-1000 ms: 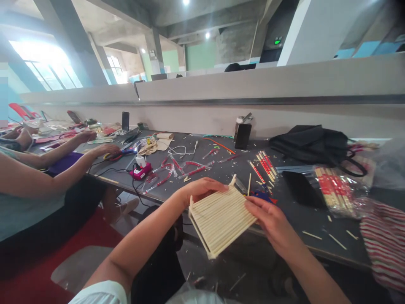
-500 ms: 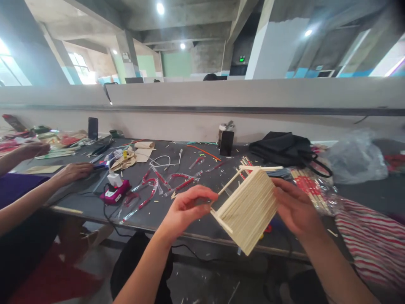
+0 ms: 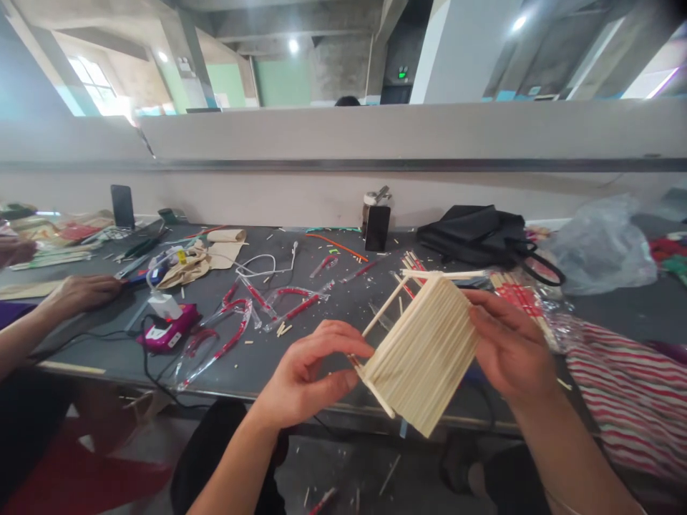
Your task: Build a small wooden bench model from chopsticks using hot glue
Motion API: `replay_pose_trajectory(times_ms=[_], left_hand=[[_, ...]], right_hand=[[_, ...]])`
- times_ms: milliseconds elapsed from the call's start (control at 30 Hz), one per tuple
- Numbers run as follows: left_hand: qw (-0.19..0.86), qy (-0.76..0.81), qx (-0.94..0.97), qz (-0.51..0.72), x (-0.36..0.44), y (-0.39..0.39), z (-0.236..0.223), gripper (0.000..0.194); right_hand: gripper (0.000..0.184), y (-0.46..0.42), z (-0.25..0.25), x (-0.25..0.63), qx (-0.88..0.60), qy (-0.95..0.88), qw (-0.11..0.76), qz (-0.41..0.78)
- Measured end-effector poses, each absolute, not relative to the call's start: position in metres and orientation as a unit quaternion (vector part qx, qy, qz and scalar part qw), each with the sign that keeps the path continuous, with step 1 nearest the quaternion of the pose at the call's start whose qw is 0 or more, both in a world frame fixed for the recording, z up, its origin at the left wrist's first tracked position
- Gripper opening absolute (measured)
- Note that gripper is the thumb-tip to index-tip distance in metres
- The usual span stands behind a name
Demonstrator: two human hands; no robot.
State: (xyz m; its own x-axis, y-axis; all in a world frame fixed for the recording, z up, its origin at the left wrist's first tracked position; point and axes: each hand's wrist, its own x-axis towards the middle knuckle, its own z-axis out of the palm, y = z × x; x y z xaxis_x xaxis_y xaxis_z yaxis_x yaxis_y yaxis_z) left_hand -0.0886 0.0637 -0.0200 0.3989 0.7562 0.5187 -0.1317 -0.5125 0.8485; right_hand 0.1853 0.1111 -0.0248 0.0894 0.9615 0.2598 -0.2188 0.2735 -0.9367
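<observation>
I hold a small panel of pale wooden sticks [image 3: 424, 350] glued side by side, tilted on edge above the front rim of the dark table [image 3: 322, 315]. My left hand [image 3: 308, 375] pinches its lower left corner, where a cross stick juts out. My right hand [image 3: 509, 347] grips the panel's right edge with fingers curled round it. A long stick frame pokes up from the panel's top.
Another person's hands [image 3: 80, 293] rest on the table at the left. A pink glue gun stand [image 3: 166, 329], red-tipped chopstick wrappers [image 3: 268, 300], a black bag [image 3: 477, 232], packed chopsticks [image 3: 523, 300], a dark bottle [image 3: 376, 222] and a striped cloth [image 3: 627, 400] lie about.
The panel was lying flat and low a second ago; it has been raised and turned on edge. My left hand moved from its back edge to its lower corner.
</observation>
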Motion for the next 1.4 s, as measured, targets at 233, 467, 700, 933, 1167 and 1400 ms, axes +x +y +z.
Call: replay_pose_trajectory(times_ms=[233, 467, 700, 933, 1167, 1400], left_hand=[[0.454, 0.221, 0.71, 0.491, -0.077, 0.067, -0.022, 0.03], [0.517, 0.241, 0.669, 0.477, -0.07, 0.069, -0.025, 0.031], [0.494, 0.301, 0.631, 0.517, -0.066, 0.075, -0.03, 0.021], [0.452, 0.327, 0.619, 0.553, -0.06, 0.08, -0.035, 0.024], [0.457, 0.321, 0.651, 0.514, -0.061, 0.078, -0.03, 0.026], [0.488, 0.327, 0.663, 0.464, -0.059, 0.075, -0.027, 0.021]], right_hand=[[0.018, 0.101, -0.034, 0.2, -0.397, -0.486, 0.636, 0.449], [0.02, 0.097, -0.037, 0.2, -0.409, -0.465, 0.603, 0.503], [0.024, 0.093, -0.036, 0.19, -0.419, -0.465, 0.549, 0.555], [0.025, 0.083, -0.039, 0.176, -0.392, -0.511, 0.471, 0.603], [0.021, 0.077, -0.045, 0.164, -0.372, -0.52, 0.422, 0.642], [0.021, 0.073, -0.046, 0.157, -0.357, -0.469, 0.401, 0.702]])
